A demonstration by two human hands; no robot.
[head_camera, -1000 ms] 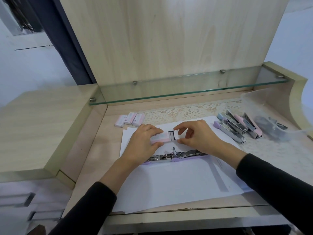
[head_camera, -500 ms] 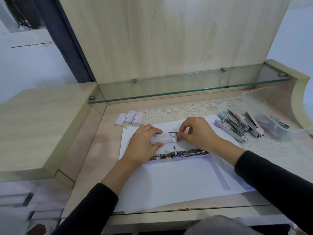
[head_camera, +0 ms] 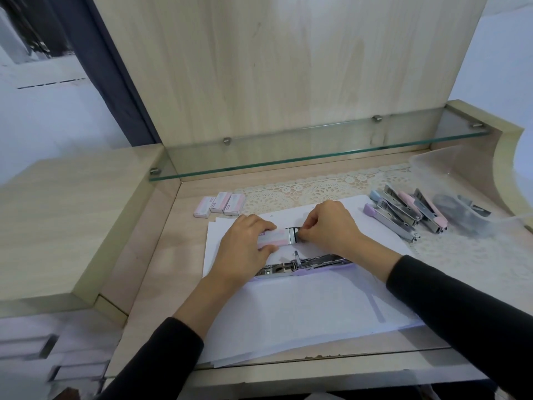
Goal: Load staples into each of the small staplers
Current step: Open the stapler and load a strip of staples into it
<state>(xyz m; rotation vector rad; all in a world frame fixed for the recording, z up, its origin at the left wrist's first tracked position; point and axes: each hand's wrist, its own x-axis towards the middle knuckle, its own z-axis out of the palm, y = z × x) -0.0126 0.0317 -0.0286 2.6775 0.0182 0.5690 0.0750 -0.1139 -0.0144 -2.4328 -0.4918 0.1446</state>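
A pale wood-grain desk [head_camera: 150, 278] with a glass shelf [head_camera: 317, 157] carries a stack of white paper sheets [head_camera: 302, 313] over a lace mat [head_camera: 317, 192]. On the paper lies a lilac stapler [head_camera: 300, 265], hinged fully open, its metal channel exposed. The left hand [head_camera: 245, 243] clamps a small pink staple box [head_camera: 272, 237] flat against the paper; the right hand [head_camera: 328, 226], fingers pinched together, grips the box's partly drawn tray [head_camera: 292, 235]. Pastel staplers [head_camera: 403, 215] cluster at right beside a clear plastic tub [head_camera: 432, 166]; three spare boxes [head_camera: 220, 204] sit behind.
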